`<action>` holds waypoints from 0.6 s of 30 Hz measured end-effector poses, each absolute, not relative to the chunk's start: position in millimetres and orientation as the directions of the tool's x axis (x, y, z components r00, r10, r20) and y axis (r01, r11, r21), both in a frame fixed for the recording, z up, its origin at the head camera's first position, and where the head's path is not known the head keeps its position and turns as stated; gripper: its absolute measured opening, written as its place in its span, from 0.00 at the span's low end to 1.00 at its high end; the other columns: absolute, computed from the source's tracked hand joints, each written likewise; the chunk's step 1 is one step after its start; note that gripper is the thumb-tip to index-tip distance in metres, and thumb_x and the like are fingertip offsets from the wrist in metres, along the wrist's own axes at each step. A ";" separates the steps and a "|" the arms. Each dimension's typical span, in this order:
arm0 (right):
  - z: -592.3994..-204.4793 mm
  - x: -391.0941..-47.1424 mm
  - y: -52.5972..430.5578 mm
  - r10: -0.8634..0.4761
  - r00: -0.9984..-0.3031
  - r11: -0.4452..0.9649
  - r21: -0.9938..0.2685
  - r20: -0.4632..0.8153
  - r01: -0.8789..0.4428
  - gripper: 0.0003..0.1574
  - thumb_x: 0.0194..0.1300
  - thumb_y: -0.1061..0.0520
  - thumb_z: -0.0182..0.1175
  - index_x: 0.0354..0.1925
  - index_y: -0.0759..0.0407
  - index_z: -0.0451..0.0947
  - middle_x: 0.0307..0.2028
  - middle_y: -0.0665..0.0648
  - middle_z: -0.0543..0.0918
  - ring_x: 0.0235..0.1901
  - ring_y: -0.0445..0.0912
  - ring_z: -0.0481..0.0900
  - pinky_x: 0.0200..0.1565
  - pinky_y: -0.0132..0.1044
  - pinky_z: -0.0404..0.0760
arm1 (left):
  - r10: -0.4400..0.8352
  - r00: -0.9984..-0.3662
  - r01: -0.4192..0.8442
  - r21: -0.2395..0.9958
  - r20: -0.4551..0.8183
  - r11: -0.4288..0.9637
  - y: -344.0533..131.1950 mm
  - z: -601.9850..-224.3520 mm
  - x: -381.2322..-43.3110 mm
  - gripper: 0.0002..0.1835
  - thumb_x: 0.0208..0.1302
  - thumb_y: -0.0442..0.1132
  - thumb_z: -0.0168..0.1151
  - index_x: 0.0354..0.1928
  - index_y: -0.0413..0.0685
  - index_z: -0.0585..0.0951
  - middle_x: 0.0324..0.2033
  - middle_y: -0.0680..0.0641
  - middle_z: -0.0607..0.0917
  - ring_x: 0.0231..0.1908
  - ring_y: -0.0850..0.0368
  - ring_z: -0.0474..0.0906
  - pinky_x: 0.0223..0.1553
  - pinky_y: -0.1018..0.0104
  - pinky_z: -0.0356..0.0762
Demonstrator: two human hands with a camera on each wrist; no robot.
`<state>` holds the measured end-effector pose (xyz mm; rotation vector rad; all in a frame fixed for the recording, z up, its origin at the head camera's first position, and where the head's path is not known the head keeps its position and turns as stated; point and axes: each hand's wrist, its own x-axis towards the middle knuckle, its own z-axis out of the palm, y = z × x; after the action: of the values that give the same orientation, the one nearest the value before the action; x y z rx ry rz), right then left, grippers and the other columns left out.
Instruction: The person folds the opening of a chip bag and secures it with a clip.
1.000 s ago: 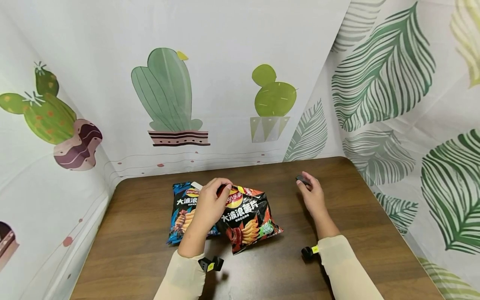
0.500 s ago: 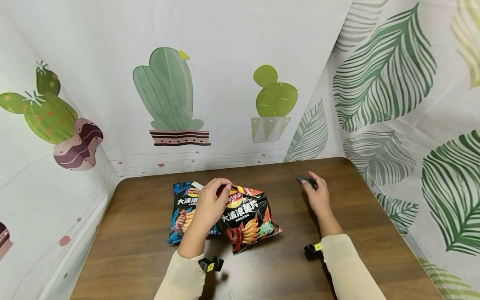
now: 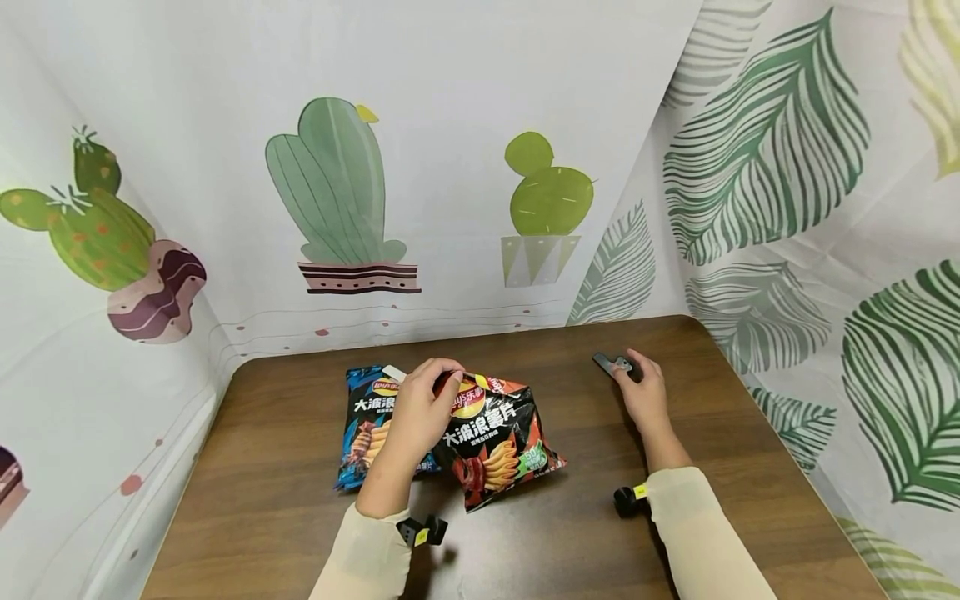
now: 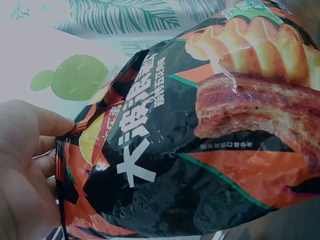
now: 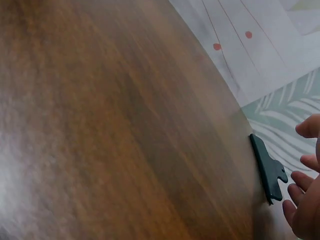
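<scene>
I see the left hand pinching the black Lay's chip bag by its top on the counter, where slipping fingers could let it flop, and the loose, empty right hand beside the black clip.

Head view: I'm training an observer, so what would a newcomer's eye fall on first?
Probably the puffy black-and-orange chip bag, mid-table, its top edge pinched by the left hand. Next, the large green cactus printed on the white backdrop, left of centre. Then the dark clip toward the table's far right, beside the right hand.
</scene>
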<state>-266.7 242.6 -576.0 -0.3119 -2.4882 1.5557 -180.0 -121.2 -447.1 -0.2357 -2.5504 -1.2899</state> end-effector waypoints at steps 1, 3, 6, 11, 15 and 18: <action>-576.5 -266.9 243.1 0.283 -0.958 0.429 -0.899 0.043 0.087 0.35 0.70 0.54 0.59 0.71 0.63 0.67 0.71 0.71 0.65 0.73 0.63 0.61 0.74 0.56 0.57 | 0.022 -0.949 0.265 0.762 0.313 0.591 -121.1 -447.3 -180.0 0.07 0.75 0.42 0.58 0.45 0.53 0.85 0.45 0.51 0.87 0.48 0.52 0.83 0.53 0.50 0.79; -578.0 -267.4 244.6 0.294 -0.956 0.432 -0.895 0.025 0.109 0.36 0.70 0.53 0.59 0.71 0.64 0.66 0.70 0.71 0.65 0.72 0.64 0.62 0.73 0.57 0.59 | 0.022 -0.949 0.265 0.761 0.313 0.592 -120.9 -447.2 -180.0 0.07 0.75 0.42 0.58 0.45 0.53 0.85 0.45 0.51 0.87 0.49 0.51 0.83 0.54 0.49 0.78; -580.7 -268.1 246.3 0.302 -0.953 0.445 -0.886 0.012 0.130 0.36 0.70 0.53 0.59 0.71 0.65 0.66 0.69 0.73 0.65 0.70 0.64 0.64 0.71 0.56 0.61 | 0.025 -0.949 0.266 0.761 0.313 0.592 -121.0 -447.2 -180.0 0.07 0.75 0.42 0.58 0.45 0.53 0.85 0.45 0.51 0.87 0.49 0.51 0.83 0.55 0.48 0.78; -583.7 -270.2 249.6 0.306 -0.952 0.507 -0.848 0.008 0.156 0.36 0.70 0.52 0.59 0.70 0.67 0.66 0.67 0.73 0.67 0.66 0.65 0.65 0.69 0.57 0.62 | 0.025 -0.950 0.265 0.762 0.310 0.591 -121.1 -447.0 -179.8 0.08 0.75 0.42 0.58 0.46 0.52 0.85 0.45 0.51 0.87 0.49 0.51 0.83 0.55 0.49 0.78; -583.9 -271.9 252.1 0.286 -0.958 0.560 -0.811 -0.003 0.169 0.35 0.70 0.52 0.58 0.69 0.68 0.67 0.68 0.73 0.67 0.67 0.66 0.63 0.69 0.57 0.60 | 0.021 -0.952 0.257 0.764 0.305 0.592 -121.2 -447.3 -179.6 0.08 0.75 0.42 0.58 0.46 0.52 0.85 0.45 0.51 0.87 0.50 0.51 0.83 0.55 0.49 0.78; -583.0 -273.0 254.2 0.249 -0.968 0.603 -0.780 -0.019 0.170 0.34 0.71 0.51 0.57 0.68 0.69 0.68 0.69 0.74 0.65 0.69 0.68 0.60 0.70 0.58 0.59 | 0.017 -0.952 0.255 0.763 0.305 0.593 -121.1 -447.8 -179.6 0.07 0.75 0.42 0.58 0.46 0.52 0.85 0.45 0.50 0.87 0.50 0.51 0.83 0.54 0.49 0.79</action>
<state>-273.0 254.2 -583.0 -0.3576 -2.7302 1.3131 -179.6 -121.1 -447.8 -0.2232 -2.5582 -1.2879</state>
